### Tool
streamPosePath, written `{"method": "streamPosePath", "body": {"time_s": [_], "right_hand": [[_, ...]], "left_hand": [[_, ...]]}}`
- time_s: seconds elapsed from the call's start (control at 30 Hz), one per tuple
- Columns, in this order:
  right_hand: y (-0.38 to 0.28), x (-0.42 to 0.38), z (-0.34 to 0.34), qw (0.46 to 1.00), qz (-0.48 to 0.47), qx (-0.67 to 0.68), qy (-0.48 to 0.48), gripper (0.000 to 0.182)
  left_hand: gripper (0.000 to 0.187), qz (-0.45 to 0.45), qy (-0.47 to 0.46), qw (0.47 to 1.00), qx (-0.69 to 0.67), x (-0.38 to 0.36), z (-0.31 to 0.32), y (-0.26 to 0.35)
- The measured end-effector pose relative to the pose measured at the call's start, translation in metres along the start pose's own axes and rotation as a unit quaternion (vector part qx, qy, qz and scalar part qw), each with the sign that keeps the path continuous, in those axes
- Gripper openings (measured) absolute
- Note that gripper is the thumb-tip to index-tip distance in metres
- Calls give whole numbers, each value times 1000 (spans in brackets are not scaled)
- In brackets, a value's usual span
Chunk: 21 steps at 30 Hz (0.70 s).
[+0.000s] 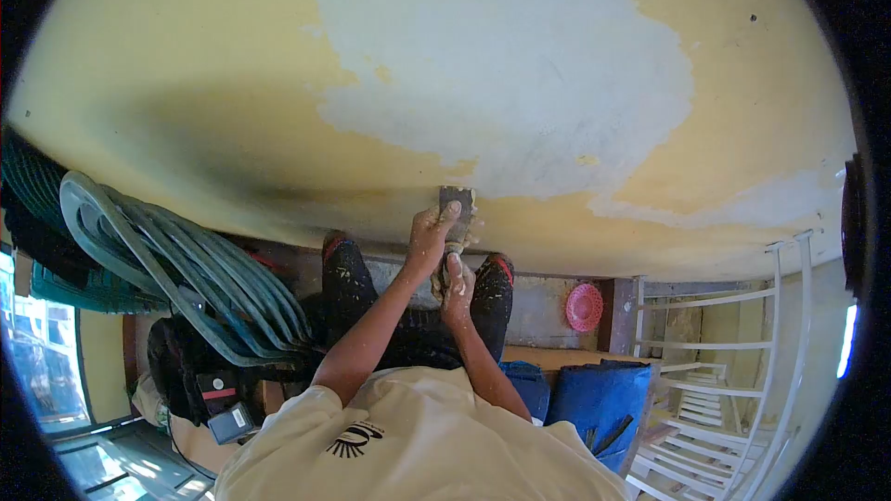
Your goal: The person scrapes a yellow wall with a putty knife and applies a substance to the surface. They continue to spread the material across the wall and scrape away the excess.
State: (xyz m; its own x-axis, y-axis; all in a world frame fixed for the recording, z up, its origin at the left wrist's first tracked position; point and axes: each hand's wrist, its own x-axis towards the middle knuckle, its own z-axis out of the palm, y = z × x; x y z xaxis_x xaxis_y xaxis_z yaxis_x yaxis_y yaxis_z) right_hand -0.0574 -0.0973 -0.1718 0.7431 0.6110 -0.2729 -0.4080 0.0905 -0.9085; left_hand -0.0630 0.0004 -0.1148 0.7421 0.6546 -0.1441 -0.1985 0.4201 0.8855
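A flat scraper [456, 198] with a wide grey blade is held up at the lower part of a yellow wall [251, 46], its blade edge at or very near the surface. My left hand [431, 239] is closed on the blade, thumb lying along its face. Below it, my right hand [454, 289] wraps round the handle, which is mostly hidden. Pale flakes cling to the blade's right side and to my fingers. Above the scraper spreads a large whitish bare patch [529, 65] with ragged yellow edges.
Stacked green chairs [186, 264] stand close on the left, beside bags and a small box [231, 422]. To the right are a pink round basket [584, 306], a blue folded thing [599, 404] and a white metal rack [724, 345]. My dark trousers are speckled with flakes.
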Motion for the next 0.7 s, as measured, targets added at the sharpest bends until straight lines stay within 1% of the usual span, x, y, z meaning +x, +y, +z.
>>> {"method": "streamPosePath", "body": {"time_s": [0.03,0.07,0.2,0.27,0.3,0.37,0.4,0.5,0.53,0.6,0.63,0.67,0.7], "right_hand": [[-5,-3,1,1000,6,5,2,37],[-12,-5,4,1000,-9,-9,-8,36],[-20,-8,19,1000,-2,15,25,35],[-22,-13,22,999,10,27,31,34],[-24,-13,21,1000,-16,14,15,34],[-37,3,19,997,-74,-12,-18,33],[-48,6,25,994,-104,-2,-14,32],[-50,7,29,985,-173,-10,4,35],[-38,11,19,986,-146,-84,-4,35],[10,15,-22,969,-87,-232,-17,35],[29,10,-39,928,-166,-332,21,35],[42,0,-55,870,-242,-425,57,34],[47,-13,-70,834,-241,-488,90,35]], "left_hand": [[37,5,2,1000,11,-2,1,2],[36,11,3,1000,23,0,1,6],[33,22,7,999,28,-6,11,33],[33,42,8,998,55,-2,11,38],[33,48,9,997,67,-2,10,40],[34,63,2,997,46,-4,27,70],[35,72,-2,997,36,-5,33,80],[37,125,-29,986,110,9,17,66],[37,100,-9,987,129,7,11,61],[37,49,33,985,165,-14,-4,36],[36,-33,58,997,48,-16,-26,-3],[39,-114,82,988,-69,-17,-52,-52],[42,-183,149,965,-115,-30,-70,-90]]}}
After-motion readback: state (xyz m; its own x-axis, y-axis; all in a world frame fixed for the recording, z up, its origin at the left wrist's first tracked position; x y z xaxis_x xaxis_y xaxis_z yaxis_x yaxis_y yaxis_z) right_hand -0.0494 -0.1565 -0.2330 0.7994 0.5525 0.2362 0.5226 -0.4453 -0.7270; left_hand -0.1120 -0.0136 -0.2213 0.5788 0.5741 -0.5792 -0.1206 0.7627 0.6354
